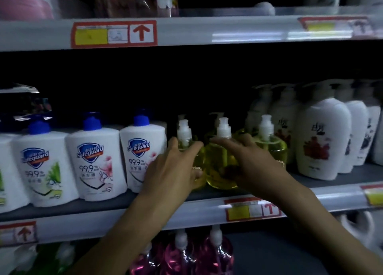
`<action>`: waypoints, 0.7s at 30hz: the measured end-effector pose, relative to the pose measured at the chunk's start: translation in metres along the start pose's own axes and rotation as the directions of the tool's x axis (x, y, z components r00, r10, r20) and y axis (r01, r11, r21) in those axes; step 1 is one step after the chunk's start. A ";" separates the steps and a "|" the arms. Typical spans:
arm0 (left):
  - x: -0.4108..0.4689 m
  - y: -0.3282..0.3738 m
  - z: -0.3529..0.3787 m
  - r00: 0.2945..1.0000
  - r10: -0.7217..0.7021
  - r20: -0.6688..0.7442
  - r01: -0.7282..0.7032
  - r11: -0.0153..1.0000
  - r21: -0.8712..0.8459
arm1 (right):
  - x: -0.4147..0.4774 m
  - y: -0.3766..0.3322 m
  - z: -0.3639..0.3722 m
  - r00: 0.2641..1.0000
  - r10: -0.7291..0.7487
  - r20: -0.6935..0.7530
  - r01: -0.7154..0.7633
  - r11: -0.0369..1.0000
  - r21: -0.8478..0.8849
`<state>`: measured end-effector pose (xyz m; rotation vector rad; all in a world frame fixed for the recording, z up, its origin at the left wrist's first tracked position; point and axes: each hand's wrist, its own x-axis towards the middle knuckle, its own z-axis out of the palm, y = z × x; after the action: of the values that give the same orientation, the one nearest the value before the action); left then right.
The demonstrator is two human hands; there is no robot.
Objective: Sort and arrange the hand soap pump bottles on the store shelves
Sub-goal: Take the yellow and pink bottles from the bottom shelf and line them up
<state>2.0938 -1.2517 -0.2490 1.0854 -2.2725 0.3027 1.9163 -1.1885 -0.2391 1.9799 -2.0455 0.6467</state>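
Observation:
Three clear yellow pump bottles with white pumps stand side by side on the middle shelf [207, 210]. My left hand [176, 166] wraps around the left yellow bottle [186, 137], fingers over its shoulder. My right hand [248, 162] grips the front of the middle yellow bottle [219, 162], fingers reaching across its top. The right yellow bottle [273, 148] stands untouched just behind my right hand. More yellow bottles show dimly behind them.
White Safeguard bottles with blue caps [95, 160] line the shelf to the left. Tall white pump bottles with flower labels [323, 139] fill the right side. Pink pump bottles [199, 254] stand on the shelf below. Price tags run along the shelf rails.

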 end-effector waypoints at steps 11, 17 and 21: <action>-0.002 0.039 -0.006 0.982 0.162 -0.101 -0.158 0.986 0.045 | -0.035 0.059 -0.024 0.968 0.188 -0.169 -0.188 0.982 0.015; 0.020 0.054 0.014 0.980 0.153 0.131 -0.160 0.986 0.048 | -0.027 0.077 -0.020 0.997 0.073 0.025 -0.075 0.992 0.098; 0.018 0.055 0.020 0.987 0.125 0.103 -0.131 0.990 0.055 | -0.023 0.073 -0.013 1.000 0.025 -0.011 -0.025 1.000 0.004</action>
<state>2.0347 -1.2362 -0.2511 1.0067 -2.4419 0.3811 1.8439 -1.1623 -0.2497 1.9521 -2.0670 0.6652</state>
